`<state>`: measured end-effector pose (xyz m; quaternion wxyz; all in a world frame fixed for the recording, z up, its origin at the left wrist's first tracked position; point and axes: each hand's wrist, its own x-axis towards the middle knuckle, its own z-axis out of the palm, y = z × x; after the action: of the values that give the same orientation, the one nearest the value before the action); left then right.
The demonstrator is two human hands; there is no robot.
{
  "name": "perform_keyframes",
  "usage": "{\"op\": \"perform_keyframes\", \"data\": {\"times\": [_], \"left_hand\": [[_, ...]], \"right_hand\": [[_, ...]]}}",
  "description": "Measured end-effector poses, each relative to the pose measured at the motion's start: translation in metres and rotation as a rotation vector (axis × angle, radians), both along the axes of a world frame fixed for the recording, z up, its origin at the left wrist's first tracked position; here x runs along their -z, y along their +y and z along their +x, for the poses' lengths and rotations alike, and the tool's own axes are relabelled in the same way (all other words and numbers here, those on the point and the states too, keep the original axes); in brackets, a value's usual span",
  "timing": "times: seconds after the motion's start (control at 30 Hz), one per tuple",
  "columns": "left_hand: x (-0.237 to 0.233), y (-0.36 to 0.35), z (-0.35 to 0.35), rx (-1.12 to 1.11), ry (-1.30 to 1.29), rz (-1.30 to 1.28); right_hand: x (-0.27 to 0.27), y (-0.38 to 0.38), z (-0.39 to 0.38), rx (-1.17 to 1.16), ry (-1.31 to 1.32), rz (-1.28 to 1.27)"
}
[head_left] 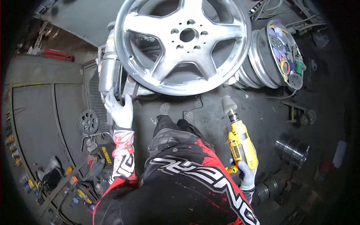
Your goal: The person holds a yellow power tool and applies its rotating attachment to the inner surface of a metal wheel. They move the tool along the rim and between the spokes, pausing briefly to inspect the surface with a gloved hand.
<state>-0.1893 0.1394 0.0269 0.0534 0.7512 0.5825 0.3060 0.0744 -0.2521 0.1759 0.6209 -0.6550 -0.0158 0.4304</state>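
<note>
A large silver five-spoke wheel rim (189, 80) is mounted in front of me, its face toward me. My right hand (247, 174), in a pale glove, grips a yellow power drill (242, 140). In the drill's chuck sits a pale, cone-shaped polishing bob (227, 104), below the rim's lower right edge and apart from it. My left hand (120, 111), also gloved, is at the lower end of a silver cylinder (108, 71) left of the rim. Its thumb and fingers are apart, and the fingertips seem to touch the machine there.
Stacked rims (258, 60) stand at right, with a disc holding sanding pads, tape and a green bottle (299, 66). A polished metal drum (291, 152) lies on the floor at right. At left are a perforated disc (88, 121), cabinet doors (35, 120) and cluttered tools.
</note>
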Motion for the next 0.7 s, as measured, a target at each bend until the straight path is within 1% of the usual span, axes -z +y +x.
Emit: {"op": "perform_keyframes", "data": {"times": [0.07, 0.1, 0.13, 0.17, 0.2, 0.23, 0.27, 0.3, 0.33, 0.37, 0.4, 0.43, 0.47, 0.53, 0.57, 0.63, 0.67, 0.7], "left_hand": [[-0.021, -0.027, 0.010, 0.014, -0.099, 0.076], [-0.032, -0.042, 0.019, 0.082, -0.216, -0.071], [-0.040, -0.057, 0.031, 0.150, -0.334, -0.218], [-0.043, -0.075, 0.046, 0.208, -0.393, -0.343], [-0.048, -0.089, 0.057, 0.318, -0.349, -0.528], [-0.049, -0.100, 0.071, 0.401, -0.362, -0.820], [-0.046, -0.109, 0.084, 0.601, -0.335, -0.978], [-0.016, -0.122, 0.092, 0.802, -0.407, -1.072], [-0.012, -0.134, 0.114, 0.775, -0.551, -1.476], [0.003, -0.149, 0.130, 0.755, -0.716, -1.735], [0.009, -0.161, 0.147, 0.733, -0.785, -1.879], [0.013, -0.173, 0.165, 0.710, -0.840, -1.930], [0.004, -0.178, 0.174, 0.849, -0.906, -1.799], [0.006, -0.188, 0.207, 0.630, -1.185, -2.234], [0.008, -0.188, 0.214, 0.624, -1.192, -2.247], [0.008, -0.186, 0.221, 0.752, -1.471, -2.373], [0.011, -0.185, 0.222, 0.747, -1.481, -2.396], [0.013, -0.183, 0.223, 0.793, -1.440, -2.437]], "right_hand": [[0.004, -0.005, 0.010, -0.025, -0.050, -0.067], [0.005, -0.008, 0.018, -0.082, -0.091, -0.063], [0.006, -0.008, 0.023, -0.088, -0.086, -0.059], [0.008, -0.007, 0.028, -0.099, -0.096, -0.067], [0.010, -0.006, 0.032, -0.109, -0.108, -0.075], [0.010, -0.002, 0.034, -0.114, -0.100, -0.072], [0.011, 0.000, 0.036, -0.119, -0.063, -0.063], [0.013, 0.002, 0.038, -0.125, -0.026, -0.058], [0.014, 0.004, 0.038, -0.133, -0.024, -0.062], [0.016, 0.007, 0.037, -0.148, -0.034, -0.070], [0.018, 0.010, 0.037, -0.161, -0.044, -0.078], [0.026, 0.008, 0.038, -0.203, -0.102, -0.094], [0.026, 0.010, 0.036, -0.205, -0.095, -0.104], [0.027, 0.017, 0.028, -0.250, -0.128, -0.167], [0.024, 0.024, 0.025, -0.292, -0.189, -0.195], [0.017, 0.035, 0.015, -0.272, -0.147, -0.228], [0.013, 0.041, 0.011, -0.253, -0.112, -0.241], [0.009, 0.048, 0.008, -0.246, -0.092, -0.307]]}}
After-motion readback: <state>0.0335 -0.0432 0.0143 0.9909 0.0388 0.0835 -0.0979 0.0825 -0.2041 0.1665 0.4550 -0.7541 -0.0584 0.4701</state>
